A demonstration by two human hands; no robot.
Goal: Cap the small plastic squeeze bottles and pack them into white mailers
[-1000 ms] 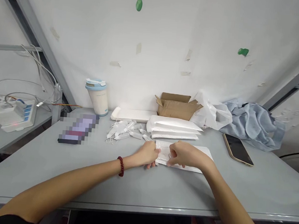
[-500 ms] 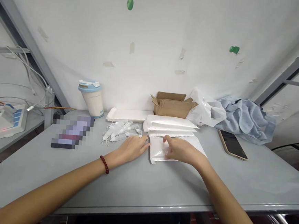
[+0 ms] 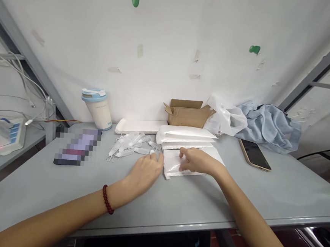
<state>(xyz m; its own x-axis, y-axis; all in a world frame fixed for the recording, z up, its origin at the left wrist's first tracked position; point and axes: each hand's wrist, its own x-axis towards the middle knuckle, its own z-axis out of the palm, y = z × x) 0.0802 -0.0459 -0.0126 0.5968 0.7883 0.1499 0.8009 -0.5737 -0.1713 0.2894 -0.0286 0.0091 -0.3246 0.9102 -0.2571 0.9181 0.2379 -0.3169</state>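
Note:
A flat white padded envelope (image 3: 175, 166) lies on the grey table (image 3: 159, 199) in front of me. My right hand (image 3: 198, 160) rests on top of it, fingers spread and pressing it flat. My left hand (image 3: 147, 169) hovers open just left of the envelope's edge, fingers loosely apart, close to a pile of several small clear-wrapped white items (image 3: 129, 146). A stack of more white envelopes (image 3: 185, 137) sits right behind the one under my right hand.
A light blue lidded cup (image 3: 97, 108), a white tray (image 3: 140, 126), an open cardboard box (image 3: 187, 113), a white plastic bag (image 3: 226, 119) and blue cloth (image 3: 267, 126) line the wall. A phone (image 3: 254, 154) lies at right, a blurred dark object (image 3: 76, 146) at left. A power strip with cables (image 3: 1, 135) sits far left.
Both hands let go of the envelope's end. The envelope now lies flat nearer the stack under my right hand, and my left hand has pulled back to the left, open.

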